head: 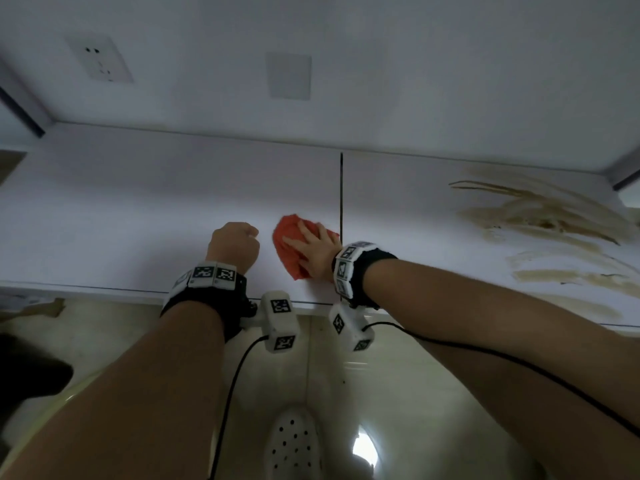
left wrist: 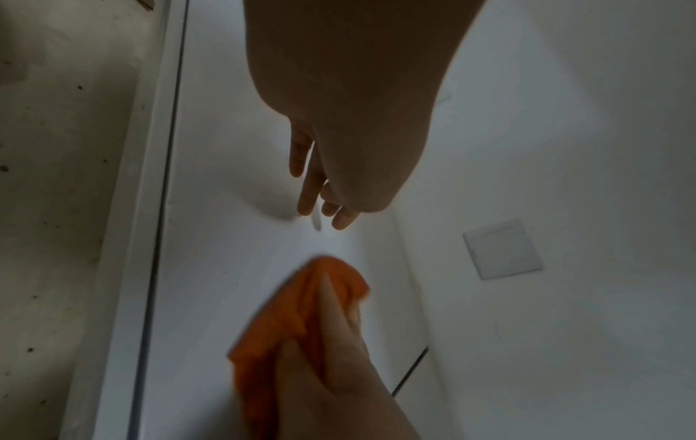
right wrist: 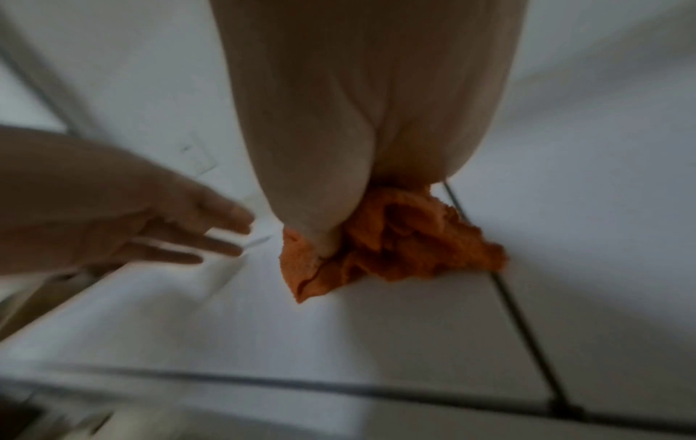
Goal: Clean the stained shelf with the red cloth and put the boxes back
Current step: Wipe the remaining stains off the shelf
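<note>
The red cloth (head: 289,233) lies bunched on the white shelf (head: 138,220), just left of the shelf's dark seam (head: 341,202). My right hand (head: 313,249) lies on top of it with fingers spread, pressing it down; in the right wrist view the cloth (right wrist: 406,238) bulges out from under the palm. My left hand (head: 235,242) is a short way left of the cloth and holds nothing. Its fingers (left wrist: 307,193) point down at the shelf, fairly straight. Brown streaky stains (head: 554,230) cover the right part of the shelf. No boxes are in view.
A wall socket (head: 98,60) and a blank wall plate (head: 288,76) sit on the white wall behind the shelf. Below the shelf's front edge is a tiled floor with my white perforated shoe (head: 294,445). Cables hang from both wrist cameras.
</note>
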